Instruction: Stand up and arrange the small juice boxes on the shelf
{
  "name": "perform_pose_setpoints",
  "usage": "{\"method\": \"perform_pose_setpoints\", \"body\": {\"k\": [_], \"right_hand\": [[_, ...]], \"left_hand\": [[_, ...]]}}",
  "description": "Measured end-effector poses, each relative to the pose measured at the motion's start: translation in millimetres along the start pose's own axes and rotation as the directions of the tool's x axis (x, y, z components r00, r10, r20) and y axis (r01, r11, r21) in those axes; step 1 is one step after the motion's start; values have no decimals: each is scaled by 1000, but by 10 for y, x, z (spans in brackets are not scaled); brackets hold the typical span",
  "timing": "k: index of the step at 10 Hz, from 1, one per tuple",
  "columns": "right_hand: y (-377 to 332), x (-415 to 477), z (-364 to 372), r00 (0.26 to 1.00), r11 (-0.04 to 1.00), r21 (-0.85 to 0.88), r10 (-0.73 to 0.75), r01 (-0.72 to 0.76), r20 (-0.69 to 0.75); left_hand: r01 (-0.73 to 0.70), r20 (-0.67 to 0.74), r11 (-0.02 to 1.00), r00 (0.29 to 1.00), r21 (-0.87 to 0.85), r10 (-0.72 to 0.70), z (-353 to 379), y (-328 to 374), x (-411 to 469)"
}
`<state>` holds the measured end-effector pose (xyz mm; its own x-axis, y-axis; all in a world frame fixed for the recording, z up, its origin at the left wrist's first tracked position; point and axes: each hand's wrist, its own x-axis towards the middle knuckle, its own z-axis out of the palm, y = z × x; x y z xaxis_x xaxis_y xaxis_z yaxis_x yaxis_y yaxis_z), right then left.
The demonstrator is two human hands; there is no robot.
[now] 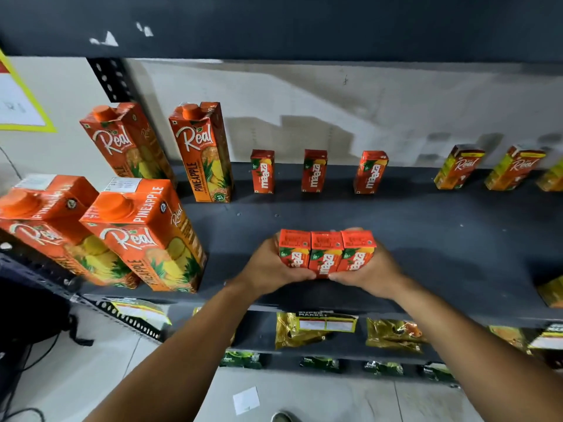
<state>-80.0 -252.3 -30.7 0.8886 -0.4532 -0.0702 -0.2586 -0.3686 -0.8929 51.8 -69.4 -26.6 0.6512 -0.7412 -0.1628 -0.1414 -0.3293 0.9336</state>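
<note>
Three small red Maaza juice boxes [326, 252] stand upright side by side near the front of the dark shelf [426, 226]. My left hand [268, 269] presses on the left box of the row and my right hand [370, 269] on the right box, squeezing the row together. Three more small Maaza boxes stand apart along the back of the shelf: one at the left [262, 171], one in the middle [315, 170] and one at the right [370, 172].
Tall orange Real pineapple cartons stand at the left, two at the back [201, 150] and two at the front [146, 236]. Small Real boxes [458, 167] line the back right. A yellow pack [551, 292] sits at the right edge. Packets [313, 328] fill the lower shelf.
</note>
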Motion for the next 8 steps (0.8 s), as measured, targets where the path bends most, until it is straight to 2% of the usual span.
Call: {"method": "perform_pose_setpoints", "body": {"k": [3, 6, 7, 8], "right_hand": [[-3, -285, 103, 999, 994, -95, 44, -46, -31], [-143, -343, 104, 1000, 991, -134, 28, -28, -1], [-210, -426, 48, 1000, 999, -40, 26, -26, 16], [-218, -991, -8, 958, 995, -98, -55, 29, -280]], "left_hand": [[65, -43, 996, 997, 52, -63, 40, -59, -232], [-14, -63, 998, 998, 56, 17, 54, -33, -331], [-44, -81, 999, 996, 18, 46, 67, -13, -435], [-172, -287, 931, 919, 322, 269, 190, 22, -712]]}}
